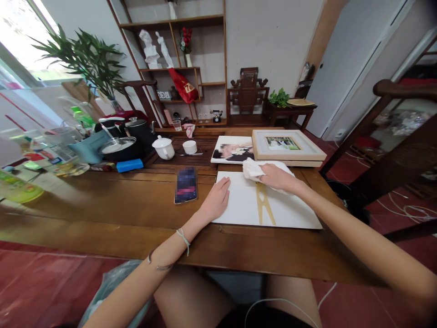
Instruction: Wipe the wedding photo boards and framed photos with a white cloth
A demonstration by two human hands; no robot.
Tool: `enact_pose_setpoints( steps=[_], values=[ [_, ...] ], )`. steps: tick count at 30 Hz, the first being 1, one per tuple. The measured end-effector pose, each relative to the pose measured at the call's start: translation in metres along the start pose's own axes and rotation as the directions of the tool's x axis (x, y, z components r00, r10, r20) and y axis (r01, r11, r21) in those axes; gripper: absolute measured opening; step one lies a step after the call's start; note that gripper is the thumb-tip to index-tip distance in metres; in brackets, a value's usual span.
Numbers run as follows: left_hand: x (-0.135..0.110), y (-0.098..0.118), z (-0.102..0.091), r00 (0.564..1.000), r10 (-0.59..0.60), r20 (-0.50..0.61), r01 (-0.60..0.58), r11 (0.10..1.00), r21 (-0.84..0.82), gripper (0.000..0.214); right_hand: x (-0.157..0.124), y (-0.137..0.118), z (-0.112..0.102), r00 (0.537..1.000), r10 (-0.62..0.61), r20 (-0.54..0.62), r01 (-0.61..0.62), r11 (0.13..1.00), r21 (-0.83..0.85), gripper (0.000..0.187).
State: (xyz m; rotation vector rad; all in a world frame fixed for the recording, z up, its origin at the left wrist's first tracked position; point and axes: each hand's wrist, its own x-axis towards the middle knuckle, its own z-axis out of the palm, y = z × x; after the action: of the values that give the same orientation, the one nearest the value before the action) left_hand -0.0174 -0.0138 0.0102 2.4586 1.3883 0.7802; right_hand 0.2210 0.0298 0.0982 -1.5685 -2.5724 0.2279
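A white rectangular board (235, 205) with a tan, two-legged stand piece (262, 207) on its face lies flat on the wooden table in front of me. My left hand (219, 199) rests flat on the board's left edge, fingers stretched out and holding nothing. Over the board's upper part, my right hand (275, 176) grips a crumpled white cloth or tissue (252, 169), which covers the top of the tan piece. A phone (186, 186) lies to the left of my left hand.
Behind the board lie a photo panel (225, 149) and a stack of light wooden frames (290, 136). A white lidded cup (163, 147), small white cup (190, 146), blue box (129, 165), black pot (118, 148) and bottles (56, 157) stand on the left.
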Motion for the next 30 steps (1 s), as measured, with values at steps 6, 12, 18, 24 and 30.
enact_pose_setpoints(
  steps=[6, 12, 18, 24, 30],
  values=[
    [0.001, 0.003, 0.0, 1.0, -0.019, 0.015, 0.019, 1.0, 0.012, 0.046, -0.066, 0.01, 0.022, 0.992, -0.043, -0.121, 0.018, 0.981, -0.193, 0.04],
    [0.001, 0.002, 0.001, 0.999, -0.037, 0.021, 0.037, 0.999, 0.002, 0.046, -0.135, -0.044, 0.031, 0.991, -0.085, -0.104, 0.048, 0.946, -0.321, 0.056],
    [0.001, 0.003, -0.002, 0.999, -0.035, 0.04, 0.035, 0.999, -0.005, 0.046, -0.121, -0.045, 0.022, 0.998, -0.024, -0.058, 0.011, 0.978, -0.21, 0.043],
    [0.001, 0.003, -0.002, 0.999, -0.03, 0.032, 0.03, 0.999, -0.011, 0.046, -0.07, 0.009, 0.036, 0.99, -0.007, -0.143, -0.013, 0.99, -0.143, 0.06],
    [0.001, 0.004, -0.002, 0.999, -0.034, 0.026, 0.034, 0.999, -0.015, 0.045, -0.04, 0.033, 0.04, 0.987, 0.072, -0.142, -0.084, 0.993, -0.079, 0.064]
  ],
)
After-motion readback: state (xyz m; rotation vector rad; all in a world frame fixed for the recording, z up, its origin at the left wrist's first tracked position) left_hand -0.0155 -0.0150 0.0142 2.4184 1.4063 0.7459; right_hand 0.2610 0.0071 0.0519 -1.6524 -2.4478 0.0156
